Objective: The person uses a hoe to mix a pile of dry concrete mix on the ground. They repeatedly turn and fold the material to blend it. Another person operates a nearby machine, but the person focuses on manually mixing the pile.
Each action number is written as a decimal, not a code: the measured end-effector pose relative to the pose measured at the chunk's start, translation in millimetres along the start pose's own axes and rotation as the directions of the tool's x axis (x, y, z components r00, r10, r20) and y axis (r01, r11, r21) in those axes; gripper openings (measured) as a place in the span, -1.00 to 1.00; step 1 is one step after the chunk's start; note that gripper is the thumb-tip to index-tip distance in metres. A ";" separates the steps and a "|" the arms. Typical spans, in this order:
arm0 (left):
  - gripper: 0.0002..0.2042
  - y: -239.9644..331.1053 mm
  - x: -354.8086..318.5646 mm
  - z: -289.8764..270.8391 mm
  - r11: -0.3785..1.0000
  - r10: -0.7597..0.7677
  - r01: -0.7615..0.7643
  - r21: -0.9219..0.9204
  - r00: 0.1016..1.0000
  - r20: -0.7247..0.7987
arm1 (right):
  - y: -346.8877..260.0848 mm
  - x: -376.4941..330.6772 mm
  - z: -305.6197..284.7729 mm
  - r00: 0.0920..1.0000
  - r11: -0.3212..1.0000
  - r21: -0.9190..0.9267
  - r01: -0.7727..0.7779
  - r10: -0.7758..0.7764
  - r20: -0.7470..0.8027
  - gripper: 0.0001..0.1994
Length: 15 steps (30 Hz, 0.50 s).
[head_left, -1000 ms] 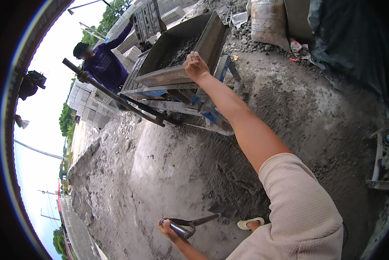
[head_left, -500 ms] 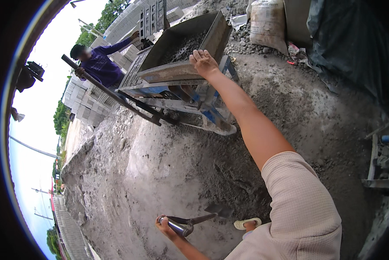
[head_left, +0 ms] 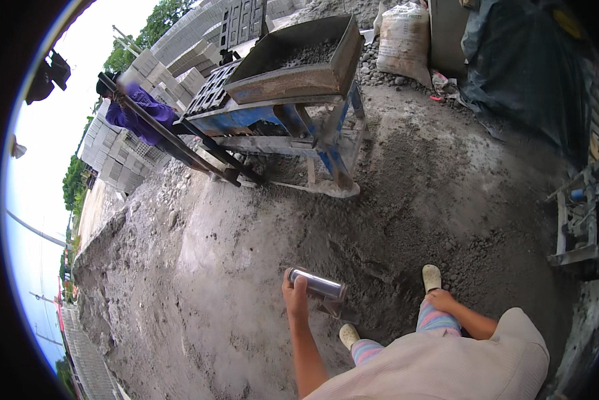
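Observation:
My left hand (head_left: 294,293) is shut on the shiny metal handle of a shovel (head_left: 318,285), whose blade is stuck in the dark damp sand mix (head_left: 379,233) in front of my feet. My right hand (head_left: 441,300) rests on my leg in striped trousers (head_left: 436,320), fingers closed over the knee and holding nothing. My feet are in pale clogs (head_left: 431,276) at the edge of the dug sand. A blue block-making machine (head_left: 299,127) with a rusty hopper (head_left: 293,63) full of mix stands further off.
A person in a purple top (head_left: 139,113) works at the machine's long levers (head_left: 199,153) on the far left. Grey concrete blocks (head_left: 123,157) are stacked behind. A filled sack (head_left: 406,40), a black tarp (head_left: 519,67) and a metal frame (head_left: 579,227) stand to the right.
My right arm has come down from the hopper's rim and the hand now lies on my leg. My left hand keeps hold of the shovel handle, now nearer the middle of view.

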<state>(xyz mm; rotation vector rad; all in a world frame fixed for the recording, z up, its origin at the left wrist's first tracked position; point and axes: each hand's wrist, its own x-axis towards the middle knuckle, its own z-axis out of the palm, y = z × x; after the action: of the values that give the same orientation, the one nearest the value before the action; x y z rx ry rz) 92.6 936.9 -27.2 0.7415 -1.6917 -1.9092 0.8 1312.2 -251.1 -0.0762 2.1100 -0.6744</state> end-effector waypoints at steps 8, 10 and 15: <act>-0.44 0.6 -18.7 -51.8 0.987 -0.115 0.156 -0.023 0.815 0.568 | -190.6 -238.0 50.7 0.863 0.297 0.937 0.186 -0.504 -0.012 -0.26; -0.38 1.7 -59.3 -64.8 0.893 -0.122 0.406 -0.196 0.637 0.761 | -235.3 -281.1 86.1 0.861 0.190 0.961 0.202 -0.503 -0.081 -0.16; -0.34 -16.1 -126.3 -116.0 0.863 -0.187 0.505 -0.009 0.336 0.923 | -267.2 -346.7 178.3 0.977 -0.507 0.844 0.175 -0.020 -0.214 -0.44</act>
<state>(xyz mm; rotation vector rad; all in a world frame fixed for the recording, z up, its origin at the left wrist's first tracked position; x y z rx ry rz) 264.1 938.5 -43.3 -0.2165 -1.7406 -3.1911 296.4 1109.8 57.2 0.8403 0.5742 -2.5816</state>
